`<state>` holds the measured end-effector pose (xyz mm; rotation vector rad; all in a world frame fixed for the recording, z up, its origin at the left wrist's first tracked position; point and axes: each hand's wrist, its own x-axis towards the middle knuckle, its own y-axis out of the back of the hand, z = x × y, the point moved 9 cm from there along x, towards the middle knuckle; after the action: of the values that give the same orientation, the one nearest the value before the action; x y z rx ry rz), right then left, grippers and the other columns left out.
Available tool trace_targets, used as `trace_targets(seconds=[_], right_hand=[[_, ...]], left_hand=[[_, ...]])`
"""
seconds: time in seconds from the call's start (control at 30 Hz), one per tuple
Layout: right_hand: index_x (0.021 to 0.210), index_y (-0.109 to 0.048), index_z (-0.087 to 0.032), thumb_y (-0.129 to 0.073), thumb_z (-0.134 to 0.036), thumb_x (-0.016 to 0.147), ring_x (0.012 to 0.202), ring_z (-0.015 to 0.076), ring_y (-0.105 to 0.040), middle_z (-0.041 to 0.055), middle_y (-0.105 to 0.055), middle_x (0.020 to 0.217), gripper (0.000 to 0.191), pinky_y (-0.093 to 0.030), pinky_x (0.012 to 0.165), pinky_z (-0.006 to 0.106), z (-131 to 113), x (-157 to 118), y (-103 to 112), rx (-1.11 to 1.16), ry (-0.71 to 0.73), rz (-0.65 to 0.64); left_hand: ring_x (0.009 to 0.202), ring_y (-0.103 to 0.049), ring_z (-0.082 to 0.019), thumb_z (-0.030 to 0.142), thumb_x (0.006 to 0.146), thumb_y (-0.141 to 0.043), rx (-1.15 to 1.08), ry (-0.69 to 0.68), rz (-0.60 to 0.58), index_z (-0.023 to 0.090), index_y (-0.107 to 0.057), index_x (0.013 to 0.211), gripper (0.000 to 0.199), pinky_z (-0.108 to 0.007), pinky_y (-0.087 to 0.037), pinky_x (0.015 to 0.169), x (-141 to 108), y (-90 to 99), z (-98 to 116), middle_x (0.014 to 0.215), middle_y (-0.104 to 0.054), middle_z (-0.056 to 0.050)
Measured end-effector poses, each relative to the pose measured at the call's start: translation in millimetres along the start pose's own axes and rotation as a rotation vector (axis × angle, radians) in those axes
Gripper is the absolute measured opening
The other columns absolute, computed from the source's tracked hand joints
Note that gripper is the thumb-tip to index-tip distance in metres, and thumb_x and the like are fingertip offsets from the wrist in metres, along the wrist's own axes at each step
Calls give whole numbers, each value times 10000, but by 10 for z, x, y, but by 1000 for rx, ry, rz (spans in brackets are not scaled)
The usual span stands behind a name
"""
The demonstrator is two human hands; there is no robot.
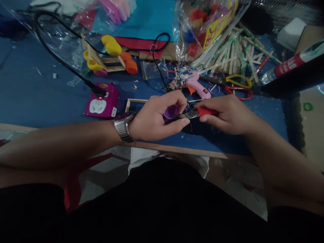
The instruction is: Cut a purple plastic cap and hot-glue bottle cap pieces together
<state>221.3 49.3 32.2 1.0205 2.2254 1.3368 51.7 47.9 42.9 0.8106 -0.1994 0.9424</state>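
Observation:
My left hand (162, 116), with a metal watch at the wrist, is closed on a small purple cap (171, 111) between thumb and fingers. My right hand (224, 113) grips a red-handled cutter (206, 112). Its metal blade points left and meets the left hand's fingertips beside the cap; whether it touches the cap is hard to tell. A frame of thin wooden sticks (128, 105) lies on the blue table, partly behind my left hand. Just beyond the hands rests a pink glue gun (198, 86).
A purple power box (102, 101) with a black cable stands left. Behind it is a stick model (111, 64) with yellow and orange caps. Scissors (239, 86), many wooden sticks (234, 50) and a bag of coloured caps (199, 27) lie back right, near a bottle (291, 64).

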Motion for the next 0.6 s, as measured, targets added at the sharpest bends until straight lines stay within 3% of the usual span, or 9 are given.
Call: trace_targets(seconds=[0.4,0.6], right_hand=[[1072,-786,-257,-505,-746,1106,736,251,-712,62,-798,874,565,-445,667,364,-15,24,-80,-5,17,-46],[1084,-782,-222,-467,-780,1104,802,270,-739,93,-813,929,641,-447,701,363,-26,24,-107,6,-3,-87]], left_hand=[[672,-578,-199,384,944,-658,-52,5,-81,271,-575,1036,168,-378,-470,615,-12,-92,-25,824,-637,-22],[669,-525,-176,348,917,-654,-104,12,-125,248,-562,988,153,-353,-440,626,-9,-112,-13,807,-607,-9]])
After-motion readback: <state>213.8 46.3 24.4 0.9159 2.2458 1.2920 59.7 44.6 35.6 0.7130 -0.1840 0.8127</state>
